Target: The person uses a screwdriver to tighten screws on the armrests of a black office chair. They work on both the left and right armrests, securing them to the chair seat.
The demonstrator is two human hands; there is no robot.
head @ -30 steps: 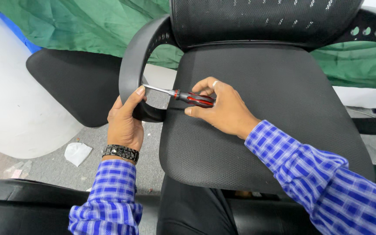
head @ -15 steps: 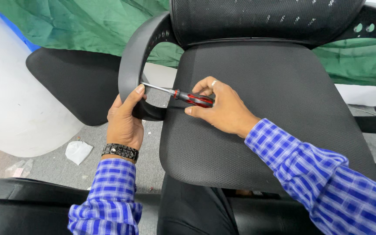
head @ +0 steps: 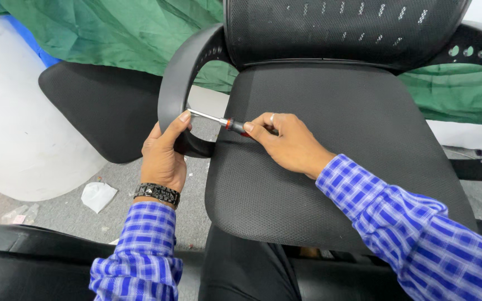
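Screwdriver at chair armrest

Black mesh office chair (head: pixel 341 161), curved black plastic armrest (head: pixel 177 89) at seat's left edge. Left hand (head: pixel 163 159) grip wrapped around armrest. Right hand (head: pixel 285 142) grip closed on red-and-black screwdriver (head: pixel 224 121), metal tip touching armrest's inner side.

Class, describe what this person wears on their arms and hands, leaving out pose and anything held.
Both arms have long blue-and-white checked sleeves. The left hand has a black studded wristband at the wrist. The right hand wears a thin silver ring on one finger. No gloves.
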